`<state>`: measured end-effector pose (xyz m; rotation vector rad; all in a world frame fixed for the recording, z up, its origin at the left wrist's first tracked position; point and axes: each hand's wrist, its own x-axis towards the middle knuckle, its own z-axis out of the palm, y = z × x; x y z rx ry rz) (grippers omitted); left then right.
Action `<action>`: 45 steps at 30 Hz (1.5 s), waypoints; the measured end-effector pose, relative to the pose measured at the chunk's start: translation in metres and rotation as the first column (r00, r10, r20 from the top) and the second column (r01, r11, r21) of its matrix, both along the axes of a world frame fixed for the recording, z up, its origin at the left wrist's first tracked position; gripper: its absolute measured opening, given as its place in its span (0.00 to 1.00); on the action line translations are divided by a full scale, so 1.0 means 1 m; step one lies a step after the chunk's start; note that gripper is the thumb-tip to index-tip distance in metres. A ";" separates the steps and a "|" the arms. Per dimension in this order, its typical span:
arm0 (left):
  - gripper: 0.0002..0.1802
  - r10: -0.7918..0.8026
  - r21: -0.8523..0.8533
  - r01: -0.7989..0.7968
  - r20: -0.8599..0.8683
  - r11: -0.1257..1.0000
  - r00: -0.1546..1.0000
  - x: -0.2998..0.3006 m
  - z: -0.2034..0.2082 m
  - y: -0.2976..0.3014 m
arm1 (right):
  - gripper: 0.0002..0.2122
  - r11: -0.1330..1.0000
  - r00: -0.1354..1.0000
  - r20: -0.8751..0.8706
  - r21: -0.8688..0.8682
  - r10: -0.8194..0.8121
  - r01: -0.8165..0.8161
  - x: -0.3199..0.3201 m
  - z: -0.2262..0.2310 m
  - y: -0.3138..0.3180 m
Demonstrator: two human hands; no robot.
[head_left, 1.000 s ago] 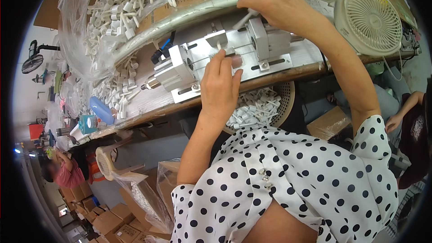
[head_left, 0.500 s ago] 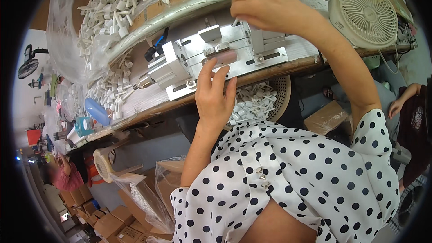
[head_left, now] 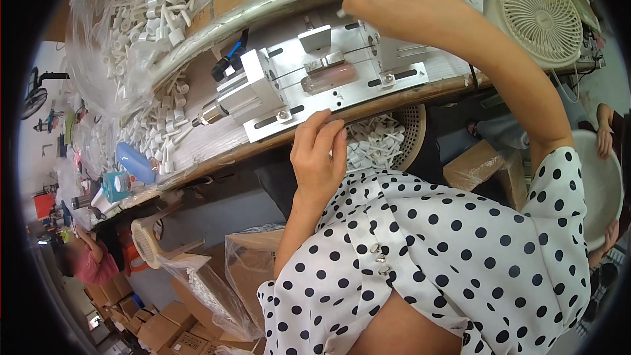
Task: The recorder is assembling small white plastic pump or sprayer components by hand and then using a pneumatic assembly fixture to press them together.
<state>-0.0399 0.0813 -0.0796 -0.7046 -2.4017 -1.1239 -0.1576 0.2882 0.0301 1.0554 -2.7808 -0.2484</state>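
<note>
My right hand (head_left: 378,3) reaches over the back of a silver metal fixture (head_left: 305,115). Its fingers are closed, and the end of a small white plastic piece (head_left: 341,13) shows at the fingertips; the rest of the piece is hidden. In the fixture's middle lies a pinkish translucent cylinder (head_left: 328,77), beside a small metal block (head_left: 325,61) and an upright metal plate (head_left: 315,39). My left hand (head_left: 319,161) hovers in front of the bench edge, fingers loosely bent and apart, holding nothing. Just beyond it is a round basket (head_left: 413,135) of white plastic pieces (head_left: 374,141).
White plastic parts (head_left: 158,20) lie heaped behind a plastic-wrapped curved rim (head_left: 276,6). More are scattered left of the fixture, near a blue translucent object (head_left: 136,162). A white fan (head_left: 542,20) stands at right. Another person's hand (head_left: 605,138) holds a pale basin (head_left: 595,187).
My left hand has drawn back from the pinkish cylinder to the bench's front edge. My right hand has lifted slightly off the fixture. A pale basin has appeared at the right, with another person.
</note>
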 end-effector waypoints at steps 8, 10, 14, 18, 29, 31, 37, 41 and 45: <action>0.10 -0.187 0.609 -0.007 0.255 0.793 0.949 -0.021 0.042 0.024 | 0.08 0.512 0.978 0.164 -0.855 0.126 0.077 0.077 0.005 -0.022; 0.11 -0.273 0.656 0.004 0.309 0.755 0.911 -0.022 0.056 0.031 | 0.09 0.421 0.977 0.174 -0.901 0.127 0.106 0.096 -0.009 -0.027; 0.10 -0.493 0.842 0.041 0.275 0.538 0.825 -0.020 0.058 0.032 | 0.10 0.074 0.960 0.208 -0.978 0.187 0.197 0.111 -0.026 -0.038; 0.09 -0.529 0.851 -0.039 0.360 0.523 0.768 -0.016 0.062 0.029 | 0.10 0.137 0.970 0.154 -0.982 0.188 0.130 0.116 -0.030 -0.035; 0.09 -0.600 0.801 -0.047 0.485 0.597 0.637 -0.004 0.076 0.025 | 0.07 0.278 0.997 0.037 -0.961 0.063 0.018 0.097 -0.017 -0.017; 0.09 -0.650 0.815 -0.031 0.484 0.579 0.586 -0.002 0.079 0.020 | 0.06 0.324 0.983 0.020 -0.945 0.184 -0.041 0.090 -0.014 -0.014; 0.10 -0.579 0.710 0.025 0.554 0.704 0.598 0.001 0.084 0.014 | 0.07 0.449 0.948 -0.005 -0.880 0.319 -0.156 0.081 -0.014 -0.010; 0.09 -0.492 0.590 0.189 0.410 0.785 0.768 -0.002 0.077 0.015 | 0.09 0.449 0.948 0.029 -0.885 0.316 -0.123 0.083 -0.017 -0.014; 0.08 -0.366 0.387 0.244 0.283 0.889 0.886 -0.004 0.079 0.017 | 0.10 0.394 0.949 0.053 -0.916 0.312 -0.078 0.085 -0.017 -0.018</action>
